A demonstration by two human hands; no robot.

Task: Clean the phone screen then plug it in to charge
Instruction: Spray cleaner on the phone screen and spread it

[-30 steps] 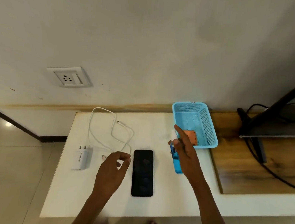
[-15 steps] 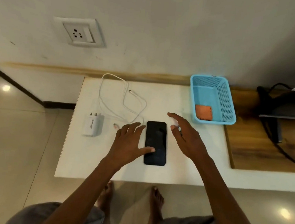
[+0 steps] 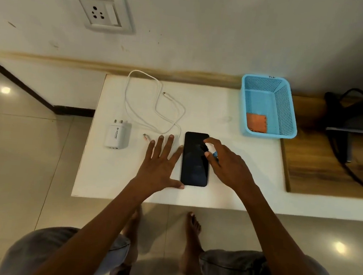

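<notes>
Phone cleaning is set on a white table pushed against a pale wall, the widest thing in view, with a wooden surface adjoining it on the right where dark cables trail. On the wall above the table's left part sits a white socket. At the table's back right corner stands a light blue perforated basket with an orange cloth lying in its near end. A white charging cable loops across the table's back left area, both of its plug ends lying loose on the tabletop, and a white charger adapter lies on its side near the left edge, apart from the cable. The phone itself lies flat and face up near the table's middle, its dark screen showing smudges. The left hand rests open and flat on the table just beside the phone's left edge, fingers spread, thumb tip near the phone's near-left corner, holding nothing. The right hand hovers over the phone's right side, closed around a small blue spray bottle, of which only a little shows between the fingers, its dark nozzle over the screen
</notes>
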